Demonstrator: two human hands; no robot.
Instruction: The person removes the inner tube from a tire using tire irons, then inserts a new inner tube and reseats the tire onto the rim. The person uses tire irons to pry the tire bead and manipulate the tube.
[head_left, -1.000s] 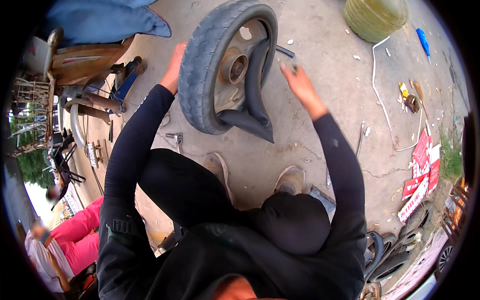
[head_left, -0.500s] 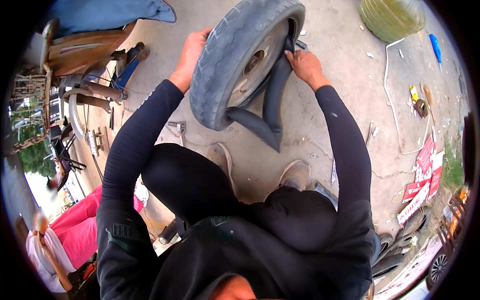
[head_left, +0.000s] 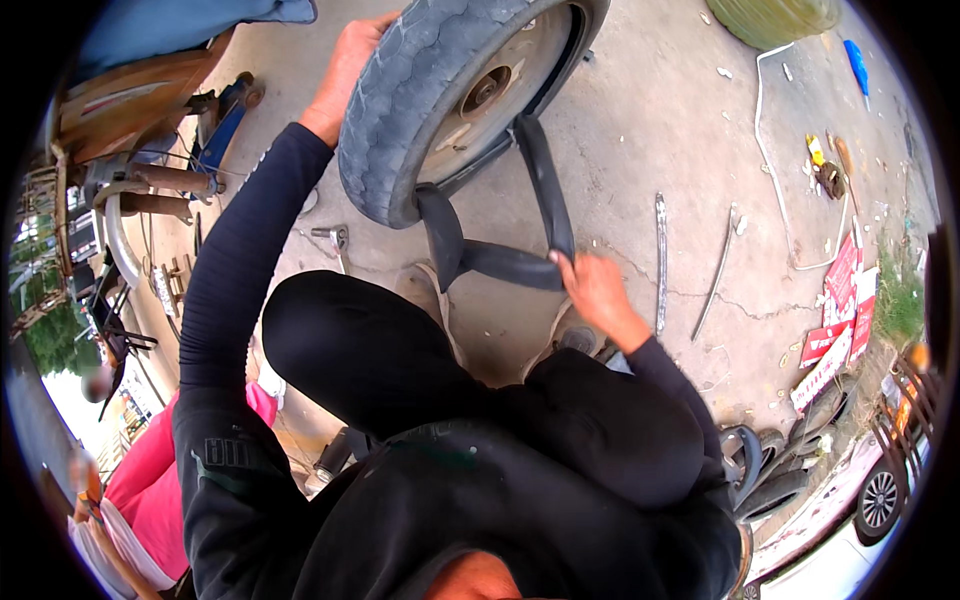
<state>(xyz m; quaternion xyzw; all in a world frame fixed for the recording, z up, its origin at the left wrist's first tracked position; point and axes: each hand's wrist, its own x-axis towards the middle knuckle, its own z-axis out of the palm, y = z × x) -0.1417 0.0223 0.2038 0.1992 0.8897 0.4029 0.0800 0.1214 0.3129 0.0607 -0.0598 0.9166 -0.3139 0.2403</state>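
Note:
My left hand [head_left: 348, 65] is closed on the outer edge of a worn grey tyre [head_left: 385, 130], which stands tilted with a dull metal wheel [head_left: 465, 120] inside it. A black inner tube [head_left: 500, 262] hangs out of the tyre in a bent loop over my shoes, part of it still running along inside the rim. My right hand [head_left: 595, 292] pinches this tube at the loop's lower right corner, apart from the tyre.
On the concrete lie a wrench [head_left: 335, 235], long levers [head_left: 660, 260], a screwdriver [head_left: 856, 65] and white hose [head_left: 775, 180]. A rusty vehicle [head_left: 150, 80] is at left, a person in pink [head_left: 150, 480] lower left, red boards [head_left: 835, 300] and old tyres [head_left: 790, 480] at right.
My right hand went from open beside the wheel to gripping the tube, then moved down toward me, drawing the loop out further. My left hand and the tyre shifted, lately leftward and up.

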